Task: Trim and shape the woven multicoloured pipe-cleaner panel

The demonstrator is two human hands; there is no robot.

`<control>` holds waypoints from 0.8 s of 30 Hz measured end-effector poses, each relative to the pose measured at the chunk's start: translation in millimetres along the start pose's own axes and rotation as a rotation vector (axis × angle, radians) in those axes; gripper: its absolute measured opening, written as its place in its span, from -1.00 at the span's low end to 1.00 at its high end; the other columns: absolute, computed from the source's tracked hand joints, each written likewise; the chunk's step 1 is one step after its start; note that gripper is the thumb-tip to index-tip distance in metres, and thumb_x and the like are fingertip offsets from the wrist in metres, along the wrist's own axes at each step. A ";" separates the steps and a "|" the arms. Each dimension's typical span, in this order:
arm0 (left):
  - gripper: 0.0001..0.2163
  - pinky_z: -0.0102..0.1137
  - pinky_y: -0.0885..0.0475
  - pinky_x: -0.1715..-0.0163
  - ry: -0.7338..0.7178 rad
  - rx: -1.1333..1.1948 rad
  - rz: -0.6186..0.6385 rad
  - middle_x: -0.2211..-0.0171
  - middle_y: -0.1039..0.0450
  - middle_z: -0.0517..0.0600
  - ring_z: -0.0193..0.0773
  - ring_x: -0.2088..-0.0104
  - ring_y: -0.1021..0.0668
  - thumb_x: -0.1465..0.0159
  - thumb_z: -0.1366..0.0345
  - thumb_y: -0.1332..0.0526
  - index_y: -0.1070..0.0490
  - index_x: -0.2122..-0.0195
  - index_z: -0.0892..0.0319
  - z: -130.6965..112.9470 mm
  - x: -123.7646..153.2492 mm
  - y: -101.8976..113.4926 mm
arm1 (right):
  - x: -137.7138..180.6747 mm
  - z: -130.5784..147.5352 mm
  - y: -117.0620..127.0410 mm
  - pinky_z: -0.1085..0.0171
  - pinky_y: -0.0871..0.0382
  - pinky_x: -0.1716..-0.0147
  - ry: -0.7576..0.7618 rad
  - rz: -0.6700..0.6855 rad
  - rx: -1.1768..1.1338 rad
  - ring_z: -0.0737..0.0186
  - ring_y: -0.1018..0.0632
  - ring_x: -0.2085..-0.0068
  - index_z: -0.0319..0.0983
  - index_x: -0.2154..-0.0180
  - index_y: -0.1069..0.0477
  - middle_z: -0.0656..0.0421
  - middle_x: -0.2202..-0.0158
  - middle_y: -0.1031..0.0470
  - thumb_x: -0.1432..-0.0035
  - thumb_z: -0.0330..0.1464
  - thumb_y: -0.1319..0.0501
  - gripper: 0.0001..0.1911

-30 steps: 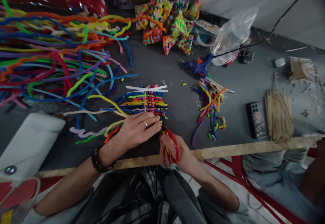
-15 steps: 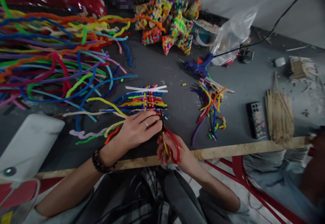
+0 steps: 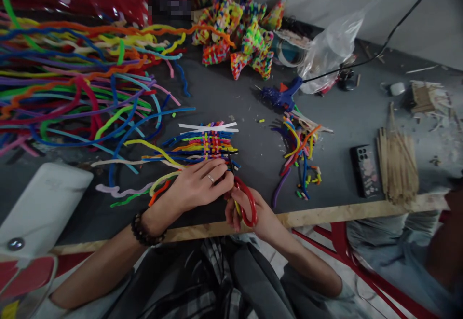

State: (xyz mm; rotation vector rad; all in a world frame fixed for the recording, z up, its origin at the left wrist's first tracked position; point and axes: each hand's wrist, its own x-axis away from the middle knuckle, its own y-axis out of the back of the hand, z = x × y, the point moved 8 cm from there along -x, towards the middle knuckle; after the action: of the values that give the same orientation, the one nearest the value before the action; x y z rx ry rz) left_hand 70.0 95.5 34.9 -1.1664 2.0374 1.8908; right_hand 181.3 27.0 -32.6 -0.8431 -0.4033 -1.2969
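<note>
A woven piece of colourful pipe cleaners point(image 3: 213, 144) lies flat on the dark table, its long loose ends trailing left. Two crossed white strips point(image 3: 209, 127) rest along its far edge. My left hand point(image 3: 202, 181), a ring on one finger, is closed over the near edge of the weave; its fingertips are partly hidden. In my right hand point(image 3: 249, 208) I grip red-handled scissors point(image 3: 249, 203), with the dark blades pointing away from me along the right edge of the weave, close to the cut pipe cleaner ends.
Loose pipe cleaners point(image 3: 72, 87) spread across the left. A blue glue gun point(image 3: 284, 94) and pipe cleaner scraps point(image 3: 304, 140) lie to the right, near a phone point(image 3: 365, 170) and wooden sticks point(image 3: 398, 167). Woven stars point(image 3: 249, 44) are piled behind. A white device point(image 3: 47, 208) sits left; another person sits right.
My right hand and the scissors have shifted slightly away from me, the blades reaching further along the right edge of the weave. My left hand has moved a little to the right.
</note>
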 end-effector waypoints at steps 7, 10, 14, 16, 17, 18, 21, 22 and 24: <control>-0.85 -0.24 -0.67 -0.09 0.004 0.008 0.018 0.10 -0.65 0.07 -0.08 -0.09 -0.70 -0.42 0.53 -0.25 -0.52 0.07 0.20 0.3 -0.6 -1.4 | 5.6 8.3 -0.7 0.39 -0.31 0.66 0.104 0.023 0.160 0.36 -0.45 0.67 -0.17 0.38 -0.32 0.25 0.59 -0.47 -0.44 0.15 -0.13 -0.44; -0.82 -0.21 -0.64 -0.16 0.027 0.063 0.029 0.07 -0.65 0.10 -0.05 -0.17 -0.67 -0.41 0.56 -0.24 -0.51 0.04 0.21 1.8 0.3 -1.9 | 6.5 12.7 -1.4 0.37 -0.32 0.64 0.119 0.012 0.289 0.34 -0.45 0.68 -0.15 0.46 -0.30 0.24 0.66 -0.42 -0.46 0.16 -0.08 -0.38; -0.80 -0.23 -0.63 -0.19 0.029 0.060 0.011 0.06 -0.65 0.10 -0.08 -0.14 -0.68 -0.40 0.56 -0.25 -0.52 0.03 0.20 2.2 1.1 -0.5 | 3.6 5.0 1.0 0.38 -0.27 0.69 0.018 -0.016 0.165 0.32 -0.45 0.69 -0.16 0.37 -0.32 0.23 0.62 -0.48 -0.34 0.25 -0.18 -0.39; -0.80 -0.24 -0.64 -0.19 0.022 0.059 -0.001 0.06 -0.65 0.09 -0.10 -0.13 -0.69 -0.40 0.56 -0.26 -0.53 0.03 0.20 2.1 0.9 0.2 | 2.7 -1.0 2.7 0.38 -0.30 0.67 -0.026 -0.023 0.054 0.30 -0.48 0.67 -0.18 0.26 -0.36 0.23 0.58 -0.52 -0.31 0.25 -0.20 -0.40; -0.81 -0.24 -0.64 -0.18 0.019 0.060 -0.011 0.07 -0.65 0.09 -0.10 -0.11 -0.69 -0.40 0.56 -0.26 -0.53 0.04 0.20 2.1 0.6 0.9 | 2.4 -2.3 3.0 0.37 -0.34 0.64 -0.026 -0.018 0.016 0.29 -0.50 0.65 -0.19 0.21 -0.38 0.22 0.56 -0.54 -0.33 0.23 -0.20 -0.41; -0.81 -0.25 -0.64 -0.17 0.016 0.062 -0.019 0.07 -0.65 0.09 -0.10 -0.10 -0.70 -0.40 0.55 -0.26 -0.53 0.04 0.20 2.2 0.1 1.6 | 2.2 -2.3 3.3 0.36 -0.39 0.60 -0.013 -0.010 -0.009 0.29 -0.52 0.62 -0.20 0.17 -0.39 0.21 0.53 -0.56 -0.35 0.20 -0.20 -0.43; -0.84 -0.26 -0.67 -0.12 -0.002 0.042 -0.039 0.09 -0.65 0.11 -0.09 -0.05 -0.72 -0.40 0.54 -0.27 -0.52 0.05 0.24 1.5 -1.4 4.2 | 0.9 0.7 4.2 0.32 -0.48 0.53 0.019 0.018 -0.051 0.27 -0.55 0.56 -0.21 0.13 -0.42 0.19 0.48 -0.60 -0.38 0.14 -0.21 -0.48; -0.85 -0.26 -0.68 -0.10 -0.004 0.033 -0.039 0.10 -0.66 0.11 -0.08 -0.04 -0.72 -0.40 0.54 -0.26 -0.52 0.06 0.24 1.4 -1.8 4.6 | 0.1 2.1 4.8 0.32 -0.48 0.53 0.021 0.023 -0.059 0.27 -0.55 0.56 -0.21 0.12 -0.42 0.19 0.48 -0.60 -0.39 0.13 -0.21 -0.48; -0.85 -0.25 -0.69 -0.09 0.001 0.035 -0.040 0.09 -0.66 0.10 -0.08 -0.04 -0.72 -0.42 0.54 -0.25 -0.51 0.05 0.23 2.1 -2.1 5.5 | -1.8 5.7 6.6 0.33 -0.46 0.54 0.018 0.019 -0.062 0.28 -0.54 0.57 -0.22 0.11 -0.42 0.18 0.47 -0.61 -0.38 0.13 -0.22 -0.48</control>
State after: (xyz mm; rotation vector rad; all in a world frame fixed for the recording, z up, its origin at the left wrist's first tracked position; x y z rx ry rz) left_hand 67.3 97.8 40.1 -1.1912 2.0239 1.8292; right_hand 188.2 32.7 -32.2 -0.8848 -0.3419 -1.3044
